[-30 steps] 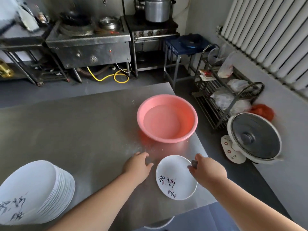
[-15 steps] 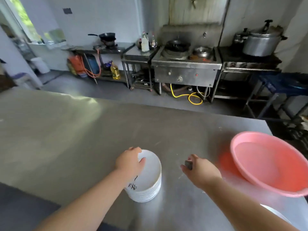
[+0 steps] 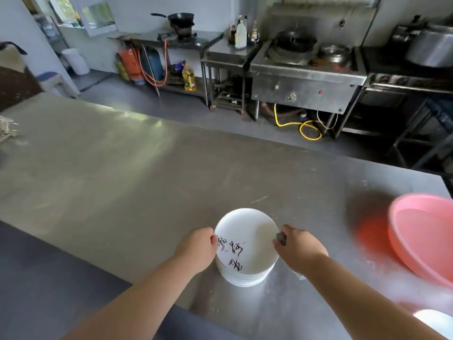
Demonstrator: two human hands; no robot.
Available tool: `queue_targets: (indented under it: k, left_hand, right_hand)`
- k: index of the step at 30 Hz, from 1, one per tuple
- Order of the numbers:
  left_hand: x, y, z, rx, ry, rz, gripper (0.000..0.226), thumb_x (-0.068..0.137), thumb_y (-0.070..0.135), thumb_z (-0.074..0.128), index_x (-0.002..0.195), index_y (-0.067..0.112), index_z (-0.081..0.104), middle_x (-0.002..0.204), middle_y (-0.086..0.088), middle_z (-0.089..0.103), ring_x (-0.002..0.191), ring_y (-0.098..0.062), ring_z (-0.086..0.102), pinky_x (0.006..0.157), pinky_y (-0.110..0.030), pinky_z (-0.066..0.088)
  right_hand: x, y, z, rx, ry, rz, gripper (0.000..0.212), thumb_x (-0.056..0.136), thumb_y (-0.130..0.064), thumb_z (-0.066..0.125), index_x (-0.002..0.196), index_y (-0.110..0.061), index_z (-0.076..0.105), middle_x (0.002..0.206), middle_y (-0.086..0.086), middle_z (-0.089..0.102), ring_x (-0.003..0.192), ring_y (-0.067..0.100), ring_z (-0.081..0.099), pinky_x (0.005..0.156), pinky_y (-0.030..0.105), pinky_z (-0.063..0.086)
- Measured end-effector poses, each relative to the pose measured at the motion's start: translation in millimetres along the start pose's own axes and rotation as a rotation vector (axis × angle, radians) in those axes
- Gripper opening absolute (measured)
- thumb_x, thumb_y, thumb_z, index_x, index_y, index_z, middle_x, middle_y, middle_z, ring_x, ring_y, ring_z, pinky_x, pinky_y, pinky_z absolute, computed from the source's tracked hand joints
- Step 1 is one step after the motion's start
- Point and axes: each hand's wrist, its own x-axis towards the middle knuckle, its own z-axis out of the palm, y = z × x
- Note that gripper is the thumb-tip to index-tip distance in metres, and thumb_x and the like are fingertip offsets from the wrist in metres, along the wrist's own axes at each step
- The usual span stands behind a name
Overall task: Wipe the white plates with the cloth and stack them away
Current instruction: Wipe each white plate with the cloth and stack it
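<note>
Tabletop is filling the frame now; the view is swinging left compared with a second ago, when the hands were on a single plate beside the basin. Left hand is curling onto the left rim of the plate stack, low centre of the frame, fingers closed on the edge. Top plate, with black writing, is lying flat on the pile. Right hand is pinching something small and grey at the right rim, likely the cloth; too small to confirm. Pink basin is now sitting at the right edge. Another white plate is showing bottom right. Judgement: one plate stacked, more still waiting.
</note>
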Motion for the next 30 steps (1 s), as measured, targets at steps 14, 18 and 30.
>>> queue_targets:
  k: [14,18,30]
  left_hand:
    - [-19,100,7,-0.237,0.023,0.163,0.028,0.1,0.046,0.057,0.084,0.026,0.046,0.071,0.01,0.061,0.055,-0.006,0.055,0.05,-0.026,0.034]
    - [-46,141,52,-0.346,-0.126,0.191,0.019,0.1,0.041,0.054,0.094,0.034,0.037,0.083,0.01,0.058,0.068,-0.011,0.055,0.055,-0.032,0.04]
    - [-71,146,208,-0.292,-0.391,0.088,0.057,0.084,0.035,0.064,0.106,0.075,0.032,0.093,0.029,0.065,0.085,0.002,0.064,0.073,-0.032,0.057]
  right_hand:
    - [-76,82,-39,0.506,0.047,0.152,0.02,0.098,-0.039,0.046,0.086,-0.023,0.045,0.053,0.008,0.068,0.042,0.029,0.064,0.033,0.03,0.044]
    - [-107,132,-38,0.514,0.116,0.261,0.021,0.099,-0.038,0.047,0.086,-0.022,0.042,0.053,0.008,0.067,0.046,0.031,0.064,0.035,0.028,0.041]
    - [-136,233,77,0.365,0.031,0.508,0.021,0.094,-0.043,0.06,0.085,-0.025,0.053,0.082,-0.007,0.064,0.079,0.026,0.058,0.069,0.033,0.045]
